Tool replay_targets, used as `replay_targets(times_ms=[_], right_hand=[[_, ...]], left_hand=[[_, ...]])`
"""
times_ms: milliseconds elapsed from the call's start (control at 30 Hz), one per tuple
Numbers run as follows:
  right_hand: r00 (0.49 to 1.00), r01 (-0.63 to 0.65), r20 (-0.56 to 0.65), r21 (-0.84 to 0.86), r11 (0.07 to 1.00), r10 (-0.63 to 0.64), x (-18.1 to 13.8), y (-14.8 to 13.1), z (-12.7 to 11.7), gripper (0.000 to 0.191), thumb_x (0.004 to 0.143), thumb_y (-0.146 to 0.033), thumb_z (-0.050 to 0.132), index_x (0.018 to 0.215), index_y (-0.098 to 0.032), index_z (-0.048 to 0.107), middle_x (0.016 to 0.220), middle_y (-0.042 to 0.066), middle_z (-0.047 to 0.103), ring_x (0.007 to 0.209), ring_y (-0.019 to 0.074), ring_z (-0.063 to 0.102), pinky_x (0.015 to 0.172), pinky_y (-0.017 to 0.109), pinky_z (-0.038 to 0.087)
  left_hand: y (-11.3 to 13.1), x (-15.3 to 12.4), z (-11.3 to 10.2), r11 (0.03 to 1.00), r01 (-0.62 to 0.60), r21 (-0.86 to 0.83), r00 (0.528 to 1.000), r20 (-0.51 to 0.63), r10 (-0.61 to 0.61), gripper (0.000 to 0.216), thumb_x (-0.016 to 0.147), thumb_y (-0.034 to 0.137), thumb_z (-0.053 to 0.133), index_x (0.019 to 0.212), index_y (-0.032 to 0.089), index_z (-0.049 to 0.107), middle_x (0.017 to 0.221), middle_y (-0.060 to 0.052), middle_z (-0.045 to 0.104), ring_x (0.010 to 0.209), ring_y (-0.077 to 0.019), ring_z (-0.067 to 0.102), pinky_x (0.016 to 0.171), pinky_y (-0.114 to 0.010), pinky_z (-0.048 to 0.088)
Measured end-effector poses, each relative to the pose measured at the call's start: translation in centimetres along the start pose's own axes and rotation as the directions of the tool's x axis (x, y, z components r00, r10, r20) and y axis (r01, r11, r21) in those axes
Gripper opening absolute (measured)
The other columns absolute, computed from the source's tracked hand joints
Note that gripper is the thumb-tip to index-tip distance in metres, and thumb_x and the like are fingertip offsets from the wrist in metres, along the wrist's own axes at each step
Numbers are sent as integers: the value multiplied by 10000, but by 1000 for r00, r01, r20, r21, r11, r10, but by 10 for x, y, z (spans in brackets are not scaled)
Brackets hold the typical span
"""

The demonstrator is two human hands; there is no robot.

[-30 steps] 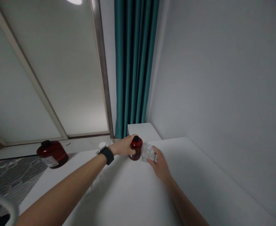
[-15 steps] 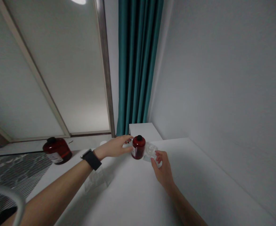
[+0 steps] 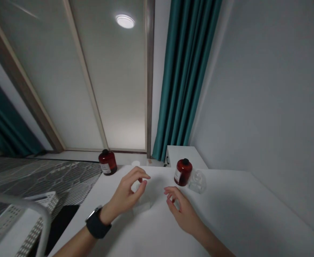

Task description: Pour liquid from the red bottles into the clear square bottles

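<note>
Fingers of the left hand (image 3: 127, 194) curl loosely over a clear plastic piece (image 3: 144, 205) on the white table (image 3: 226, 221); whether they grip it is unclear. The right hand (image 3: 182, 212) hovers half-open and empty, near the red jar (image 3: 183, 173).

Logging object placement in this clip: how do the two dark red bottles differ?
The right bottle stands on the white table beside a clear container; the left bottle stands alone off the table, by the door. The right bottle is nearer the right hand than the left bottle. Both are upright, dark red, black-capped, with pale labels.
</note>
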State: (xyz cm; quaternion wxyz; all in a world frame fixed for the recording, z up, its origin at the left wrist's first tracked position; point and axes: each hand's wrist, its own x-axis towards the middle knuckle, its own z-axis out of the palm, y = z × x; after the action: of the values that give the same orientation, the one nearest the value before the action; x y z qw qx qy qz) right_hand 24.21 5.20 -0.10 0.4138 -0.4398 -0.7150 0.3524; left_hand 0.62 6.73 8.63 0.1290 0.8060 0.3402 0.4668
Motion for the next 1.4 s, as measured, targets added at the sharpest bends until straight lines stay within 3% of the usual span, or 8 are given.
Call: replay_targets(times_ms=[100,233,333,500,900,1133,1300,1400], right_hand=[[997,36,68,-32,999,-34,15,-14,18,478,807,-156,601,1271,-258,550,1222,83,611,1090,241,579,900,391,510],[985,70,162,-46,996,-62,36,-16,45,633,729,-137,694,1325,-260,518,1383,90,536,1282,277,476,1046,453,438],[980,38,198,-35,999,-30,46,-10,62,662,687,-136,733,1309,-244,532,1413,104,522,1324,295,452,1073,469,419],[978,-48,204,6,999,46,49,-4,71,631,644,-137,758,1243,-235,588,1234,83,640,1138,293,597,966,438,499],[983,-42,182,44,998,33,47,-7,70,586,649,-114,737,1214,-229,628,1185,68,657,1098,285,613,958,409,500],[995,-82,67,24,996,80,56,-17,47,384,681,-201,749,1045,-221,627,1095,46,667,988,263,641,893,399,520],[999,-54,11,10,999,53,42,-10,29,372,707,-201,728,1063,-224,621,1035,39,678,957,258,654,881,414,532],[999,-37,-5,16,999,37,26,-8,22,341,707,-213,741,1031,-225,635,1038,46,686,971,265,657,853,403,549]], left_hand=[[-27,-33,-8,996,78,46,957,-282,-62,141,951,147,493,951,223,612,905,-29,579,861,-181,573,773,-312,475],[-79,-65,-17,931,365,20,640,-731,-235,325,857,260,595,1162,219,488,1141,-80,496,911,-211,556,727,-336,494],[-115,-73,-28,794,608,26,540,-746,-389,567,805,340,635,1291,197,381,1256,-130,431,1071,-286,541,813,-421,511],[-154,-64,-44,753,654,64,584,-676,-450,783,731,394,712,1367,169,316,1311,-160,436,1248,-357,468,1068,-561,380],[-185,-48,-43,786,615,-58,623,-576,-530,657,716,299,734,1290,165,445,1247,-125,590,1161,-275,598,1035,-457,460],[-137,-57,-33,792,603,-96,666,-485,-566,644,689,332,757,1250,173,483,1199,-112,630,1078,-274,642,968,-440,497],[-84,-55,-19,861,505,-53,812,-308,-496,624,719,327,749,1267,186,485,1201,-95,642,1114,-274,628,1002,-429,473],[-62,-56,-5,873,478,-102,833,-263,-487,633,727,326,738,1282,184,468,1214,-100,629,1116,-275,622,1004,-438,472]])
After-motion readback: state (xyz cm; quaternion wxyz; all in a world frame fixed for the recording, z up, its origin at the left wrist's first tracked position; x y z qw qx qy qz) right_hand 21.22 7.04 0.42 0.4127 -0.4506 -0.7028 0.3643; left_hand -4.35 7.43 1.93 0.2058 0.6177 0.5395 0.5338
